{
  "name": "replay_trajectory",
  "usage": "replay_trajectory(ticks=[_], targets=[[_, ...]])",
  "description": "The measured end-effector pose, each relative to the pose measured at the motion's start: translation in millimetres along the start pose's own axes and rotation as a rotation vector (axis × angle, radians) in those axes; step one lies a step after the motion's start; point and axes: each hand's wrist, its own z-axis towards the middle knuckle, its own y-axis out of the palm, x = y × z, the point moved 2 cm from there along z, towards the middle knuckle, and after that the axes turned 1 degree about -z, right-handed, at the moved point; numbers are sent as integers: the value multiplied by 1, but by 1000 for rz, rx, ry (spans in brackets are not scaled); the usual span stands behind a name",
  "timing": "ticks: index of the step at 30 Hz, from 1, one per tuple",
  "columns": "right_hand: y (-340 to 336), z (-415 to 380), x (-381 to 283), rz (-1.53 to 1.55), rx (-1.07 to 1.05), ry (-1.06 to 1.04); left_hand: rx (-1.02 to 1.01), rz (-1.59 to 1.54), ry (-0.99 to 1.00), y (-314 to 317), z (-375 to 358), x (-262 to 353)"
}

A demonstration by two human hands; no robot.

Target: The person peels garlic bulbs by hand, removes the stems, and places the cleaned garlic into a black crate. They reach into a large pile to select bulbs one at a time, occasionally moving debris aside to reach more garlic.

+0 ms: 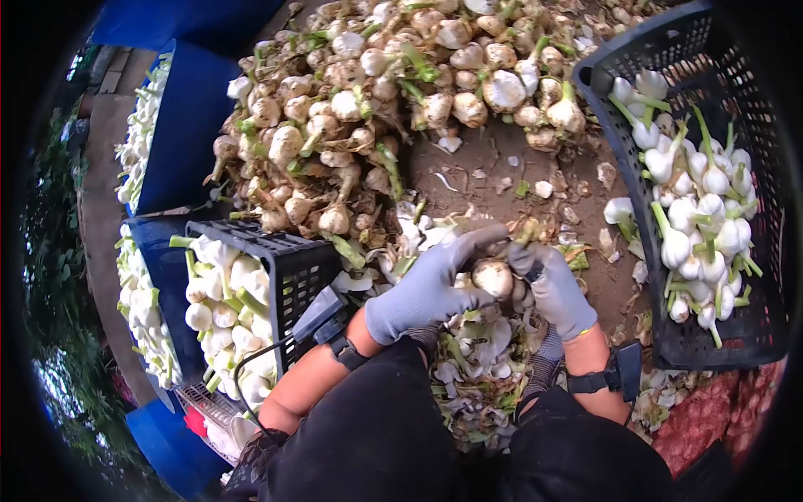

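Knees (360, 427), garlic bulb (493, 279) between fingers (480, 239)

At the centre of the frame, the gloved left hand (431, 284) and gloved right hand (559, 293) hold a garlic bulb (493, 279) between them, above loose peelings (478, 356). A pile of soil-stained garlic (288, 144) spreads across the upper middle. At right, a black crate (711, 358) holds white, green-stemmed bulbs (711, 226); at left, garlic fills another crate (308, 276) near blue bins (188, 125). Red mesh (698, 414) lies lower right.
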Motion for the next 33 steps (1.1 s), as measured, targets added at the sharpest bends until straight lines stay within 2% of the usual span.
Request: replay_trajectory(ticks=[2, 3, 4, 6, 7, 8, 11, 12, 14, 15, 17, 18, 19, 20, 21, 22, 23, 24, 26, 27, 28, 29, 31, 32, 33], targets=[[5, -7, -6, 59, 59, -50, 62, 333, 110, 0, 2, 6], [4, -7, -6, 74, 96, -21, 38, 239, 80, -5, 3, -9], [2, -5, -6, 91, 129, 6, 16, 133, -72, -10, 1, -22], [1, -4, -5, 61, 65, -71, 103, -113, -123, -3, -3, -14], [3, -6, -7, 70, 72, -48, 119, -259, -217, -3, -4, -11], [6, -7, -11, 79, 76, -32, 125, -257, -215, -4, -5, -13], [13, -13, -29, 22, 108, -7, 72, -788, -201, 3, -6, -25], [14, -12, -25, 24, 109, -5, 72, -788, -204, 2, -7, -28], [13, -9, -17, -87, 151, -191, 25, -990, -244, 1, -8, -32], [12, -8, -13, -87, 153, -191, -21, -1047, -214, 1, -8, -31], [8, -8, -15, -692, 326, -580, 22, -1151, -239, 3, -9, -35], [6, -7, -13, -691, 327, -583, 69, -1254, -263, 4, -9, -38], [5, -6, -13, -785, 347, -673, 8, -1283, -223, 4, -3, -38], [5, -5, -13, -881, 365, -762, 8, -1282, -219, 3, -2, -32], [8, -1, -8, -881, 364, -764, 60, -1126, -244, 2, -2, -24], [12, 5, -1, -488, 265, -645, 110, -969, -269, 0, -3, -20], [14, 8, 4, -102, 166, -513, 17, -873, -263, -4, -5, -18], [11, 5, 0, -103, 167, -513, 15, -873, -262, 0, -4, -16], [9, 1, -5, 98, 71, -33, 96, -332, -213, 8, -2, -6], [11, 4, -1, 120, 111, -91, 87, -383, -185, 7, -3, -15], [12, 3, -3, 53, 137, -42, 7, -264, -229, 1, -5, -13], [7, 6, 5, 56, 107, -93, 18, -256, -228, -7, -9, -23], [9, 1, 11, 103, 33, -108, 111, -148, -171, -20, -15, -51], [15, -10, 5, 146, -12, -77, 333, -44, -177, -20, -4, -47], [24, -16, 3, 220, 17, -17, 317, -95, -92, -18, -5, -44]])
